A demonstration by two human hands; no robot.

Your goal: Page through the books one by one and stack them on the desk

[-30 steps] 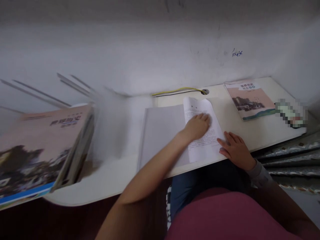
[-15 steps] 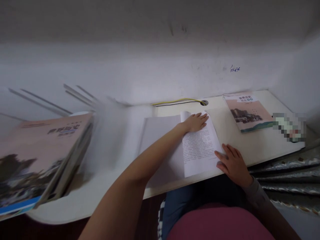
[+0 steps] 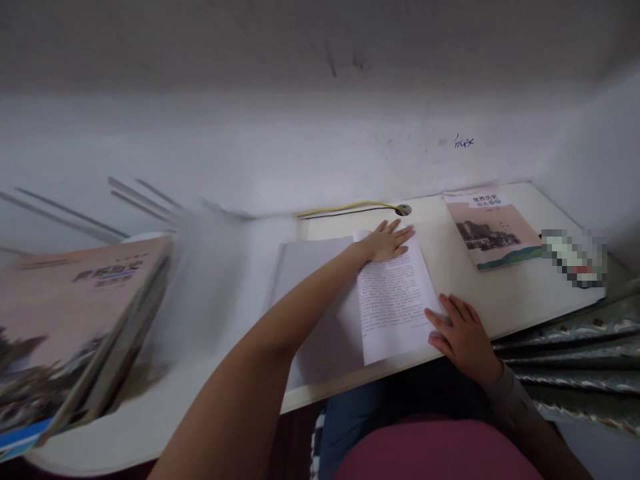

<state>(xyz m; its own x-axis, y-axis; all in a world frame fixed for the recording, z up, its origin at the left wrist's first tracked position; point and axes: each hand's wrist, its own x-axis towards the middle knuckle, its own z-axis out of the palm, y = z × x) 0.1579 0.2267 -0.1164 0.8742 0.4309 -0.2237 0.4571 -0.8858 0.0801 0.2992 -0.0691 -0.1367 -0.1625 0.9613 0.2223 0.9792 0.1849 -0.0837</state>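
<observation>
An open booklet (image 3: 395,307) with printed text lies on the white desk, its right page lit and its left page plain and in shadow. My left hand (image 3: 386,241) rests flat across the top of the printed page, fingers spread toward the right edge. At the lower right corner of that page is my right hand (image 3: 461,337), its fingers apart, thumb and fingertips touching the paper's edge. Neither hand grips anything. My left forearm covers part of the left page.
A pink-covered book (image 3: 493,230) lies at the back right, near a blurred-out object (image 3: 575,259). A stack of pink-covered books (image 3: 85,320) stands at the left. Yellow and black cables (image 3: 350,208) run into a desk hole (image 3: 403,210). Dark patterned fabric (image 3: 575,360) hangs at right.
The view has shifted slightly, so the desk things appear a little further left and lower. My left hand's fingers have spread a bit more; my right hand stays at the page's corner.
</observation>
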